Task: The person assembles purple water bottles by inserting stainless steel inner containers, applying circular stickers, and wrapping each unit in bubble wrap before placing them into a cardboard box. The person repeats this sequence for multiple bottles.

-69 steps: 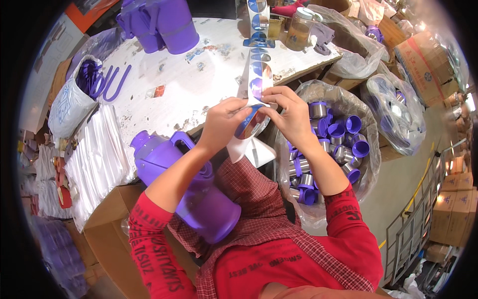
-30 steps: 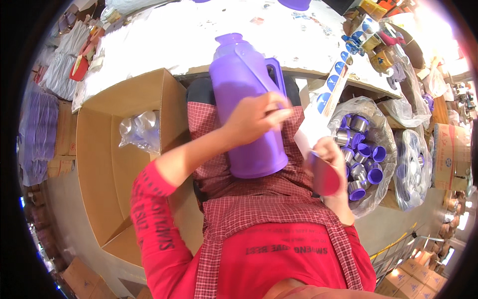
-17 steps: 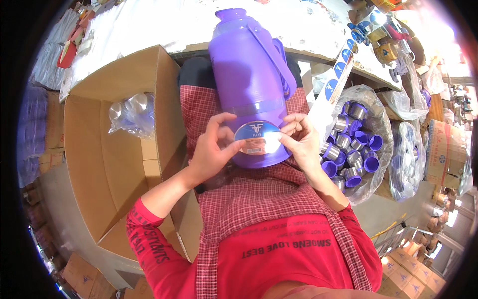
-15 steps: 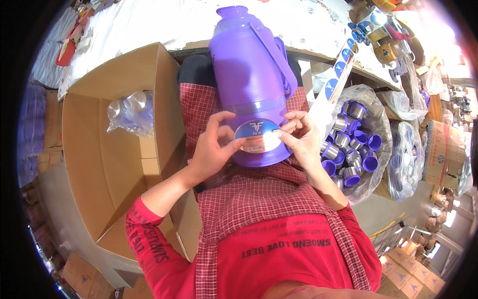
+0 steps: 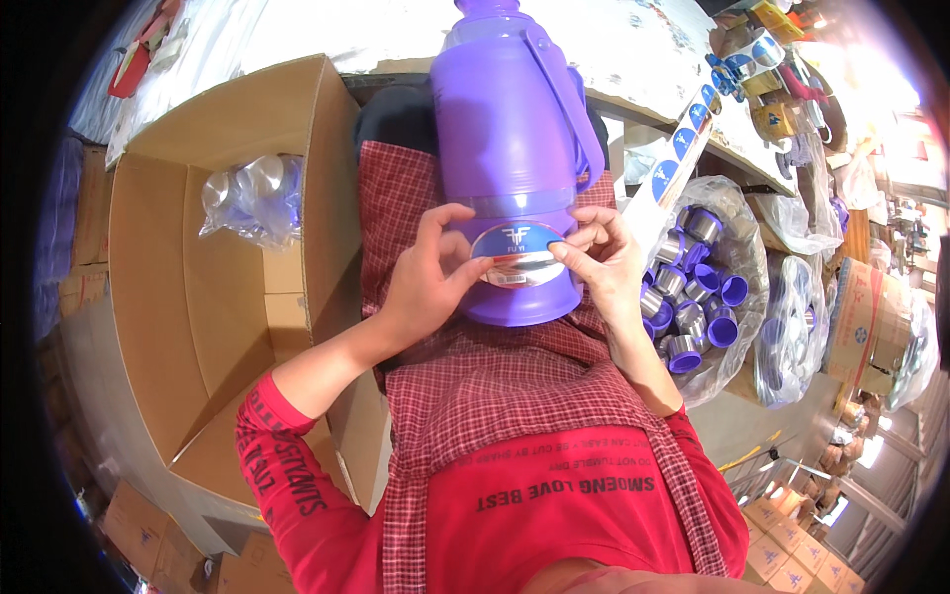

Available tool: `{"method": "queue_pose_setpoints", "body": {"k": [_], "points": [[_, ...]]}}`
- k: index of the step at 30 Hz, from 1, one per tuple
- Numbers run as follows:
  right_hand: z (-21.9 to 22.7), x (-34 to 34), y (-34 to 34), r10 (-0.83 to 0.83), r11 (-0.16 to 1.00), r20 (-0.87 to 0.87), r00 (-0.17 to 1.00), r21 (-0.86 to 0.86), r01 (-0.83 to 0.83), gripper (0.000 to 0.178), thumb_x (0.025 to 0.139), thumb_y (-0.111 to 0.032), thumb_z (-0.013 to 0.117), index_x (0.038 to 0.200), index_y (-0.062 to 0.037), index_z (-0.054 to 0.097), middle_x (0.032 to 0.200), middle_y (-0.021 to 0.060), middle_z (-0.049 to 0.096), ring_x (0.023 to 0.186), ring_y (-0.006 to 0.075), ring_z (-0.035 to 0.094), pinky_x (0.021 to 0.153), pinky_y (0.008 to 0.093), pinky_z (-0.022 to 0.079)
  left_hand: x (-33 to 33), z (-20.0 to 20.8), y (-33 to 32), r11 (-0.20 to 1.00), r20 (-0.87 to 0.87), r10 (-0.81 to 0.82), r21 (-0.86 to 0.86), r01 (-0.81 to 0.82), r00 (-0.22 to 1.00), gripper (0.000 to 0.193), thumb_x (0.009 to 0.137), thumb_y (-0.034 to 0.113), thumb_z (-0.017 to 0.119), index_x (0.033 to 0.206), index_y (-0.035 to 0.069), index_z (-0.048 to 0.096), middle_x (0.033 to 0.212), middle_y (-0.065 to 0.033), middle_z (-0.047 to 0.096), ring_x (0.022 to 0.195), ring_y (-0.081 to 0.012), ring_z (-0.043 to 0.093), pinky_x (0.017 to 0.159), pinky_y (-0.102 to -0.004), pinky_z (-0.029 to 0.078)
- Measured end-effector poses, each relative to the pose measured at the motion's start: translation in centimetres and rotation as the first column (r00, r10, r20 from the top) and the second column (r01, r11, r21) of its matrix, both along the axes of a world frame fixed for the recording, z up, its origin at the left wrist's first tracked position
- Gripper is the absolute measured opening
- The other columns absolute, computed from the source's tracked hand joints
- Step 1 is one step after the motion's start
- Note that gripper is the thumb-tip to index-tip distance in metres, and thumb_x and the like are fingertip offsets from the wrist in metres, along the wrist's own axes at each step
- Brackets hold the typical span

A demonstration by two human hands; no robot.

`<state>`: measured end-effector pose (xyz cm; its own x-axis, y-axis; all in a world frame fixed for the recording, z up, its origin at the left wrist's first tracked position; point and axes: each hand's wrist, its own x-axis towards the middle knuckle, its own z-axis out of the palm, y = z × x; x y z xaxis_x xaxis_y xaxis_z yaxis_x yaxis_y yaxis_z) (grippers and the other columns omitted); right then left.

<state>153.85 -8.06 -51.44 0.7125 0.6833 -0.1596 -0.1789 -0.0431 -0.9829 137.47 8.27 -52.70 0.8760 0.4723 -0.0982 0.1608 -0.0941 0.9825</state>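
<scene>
A purple vacuum flask [image 5: 505, 129] with a side handle leans across my lap, its base toward me. On its lower body is an oval blue and silver sticker [image 5: 517, 244]. My left hand [image 5: 427, 279] is closed at the sticker's left edge, thumb on the edge and fingers curled against the flask. On the opposite side my right hand [image 5: 606, 259] pinches the sticker's right edge, thumb on top. Whether the sticker's whole back touches the flask is hidden.
An open cardboard box [image 5: 158, 297] holding a bagged bundle [image 5: 259, 198] stands at my left. To my right, a plastic-lined container holds several purple and steel cups [image 5: 693, 287]. A strip of blue oval stickers [image 5: 683, 142] runs beside the white worktable [image 5: 633, 49].
The sticker has gone from slightly tilted to nearly level across the flask. Both hands stay at its edges. The whole view has shifted a little.
</scene>
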Motion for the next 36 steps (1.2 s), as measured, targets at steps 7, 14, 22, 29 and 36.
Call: {"method": "queue_pose_setpoints", "body": {"k": [7, 14, 22, 29, 36], "points": [[0.1, -0.1, 0.1, 0.007, 0.998, 0.023, 1.0, -0.056, -0.005, 0.042, 0.077, 0.001, 0.077, 0.112, 0.0003, 0.054, 0.074, 0.0027, 0.065, 0.058, 0.0037, 0.055, 0.049, 0.0156, 0.039, -0.4, -0.5, 0.2, 1.0, 0.019, 0.001, 0.004, -0.001, 1.0, 0.048, 0.087, 0.014, 0.066, 0.126, 0.005, 0.038, 0.074, -0.0086, 0.064, 0.07, -0.0222, 0.065, 0.067, -0.0312, 0.049], [-0.3, -0.3, -0.1, 0.026, 0.99, 0.244, 0.97, -0.143, 0.009, 0.049, 0.076, -0.002, 0.078, 0.118, 0.0008, 0.052, 0.083, 0.0044, 0.064, 0.064, 0.0062, 0.056, 0.056, 0.0191, 0.045, 0.2, -0.7, 0.3, 0.993, -0.05, 0.013, 0.117, -0.007, 0.999, 0.049, 0.085, 0.021, 0.068, 0.122, 0.004, 0.04, 0.071, -0.0089, 0.065, 0.069, -0.0269, 0.066, 0.065, -0.0344, 0.05], [3.8, -0.3, 1.1, 0.281, 0.958, 0.855, 0.436, -0.228, -0.172, 0.08, 0.071, -0.024, 0.078, 0.137, 0.0005, 0.042, 0.139, 0.0173, 0.046, 0.131, 0.0353, 0.041, 0.111, 0.0462, 0.03, 3.1, 1.9, 8.1, 0.79, 0.008, 0.162, 0.599, -0.134, 0.987, 0.039, 0.081, 0.016, 0.073, 0.11, 0.002, 0.052, 0.068, -0.0086, 0.059, 0.061, -0.0181, 0.058, 0.06, -0.0321, 0.046], [-6.3, 3.3, -8.0, 0.235, 0.922, 0.794, 0.56, -0.365, 0.131, 0.066, 0.077, -0.039, 0.071, 0.131, -0.0053, 0.053, 0.136, 0.0144, 0.051, 0.13, 0.0313, 0.045, 0.11, 0.0516, 0.027, 21.8, 3.1, 18.6, 0.875, -0.022, 0.147, 0.469, -0.12, 0.989, 0.062, 0.085, 0.046, 0.066, 0.128, 0.002, 0.055, 0.116, -0.0173, 0.062, 0.111, -0.0205, 0.057, 0.094, -0.0309, 0.043], [-19.8, 13.0, -24.6, -0.545, 0.394, 0.369, 0.753, -0.68, 0.618, 0.044, 0.081, -0.017, 0.073, 0.118, 0.0029, 0.059, 0.11, 0.017, 0.067, 0.095, 0.0224, 0.068, 0.085, 0.0304, 0.051, 20.1, 3.8, 19.7, 0.982, 0.105, -0.186, -0.008, 0.188, 0.977, 0.055, 0.097, 0.04, 0.048, 0.134, -0.001, 0.051, 0.127, -0.0153, 0.057, 0.114, -0.0229, 0.056, 0.099, -0.0302, 0.042]]}}
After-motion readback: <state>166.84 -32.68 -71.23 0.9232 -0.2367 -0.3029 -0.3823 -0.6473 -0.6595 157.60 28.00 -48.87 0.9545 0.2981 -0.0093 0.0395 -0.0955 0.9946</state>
